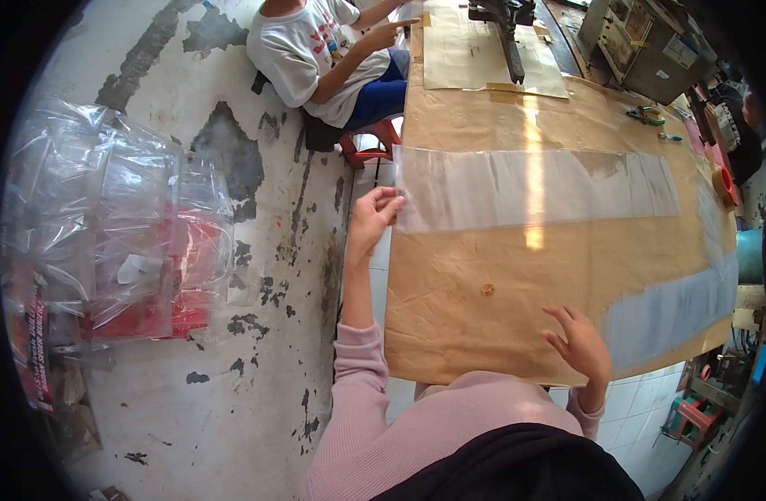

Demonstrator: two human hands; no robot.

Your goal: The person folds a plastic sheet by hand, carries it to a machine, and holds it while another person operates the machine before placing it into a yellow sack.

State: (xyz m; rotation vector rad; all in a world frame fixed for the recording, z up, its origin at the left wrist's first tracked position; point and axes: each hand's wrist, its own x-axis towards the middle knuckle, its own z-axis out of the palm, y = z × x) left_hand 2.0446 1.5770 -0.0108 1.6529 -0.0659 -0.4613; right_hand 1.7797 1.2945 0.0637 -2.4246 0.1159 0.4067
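Note:
A long strip of clear plastic film (pixel 483 190) lies flat across the brown-covered table (pixel 449 309). Its left end is pinched between the thumb and fingers of my left hand (pixel 373 219), at the table's left edge. Over the near right part of the table, my right hand (pixel 581 344) has its fingers apart and holds nothing. To the right of that hand, a second piece of translucent plastic film (pixel 671 321) covers the table's near right corner.
Across the far left corner sits another person (pixel 320 63) on a red stool (pixel 370 144), one hand over the table. A dark metal machine (pixel 508 42) stands on a paper sheet (pixel 449 63). Pliers (pixel 646 115) and a tape roll (pixel 723 185) lie right; bagged plastic (pixel 107 200) is at left.

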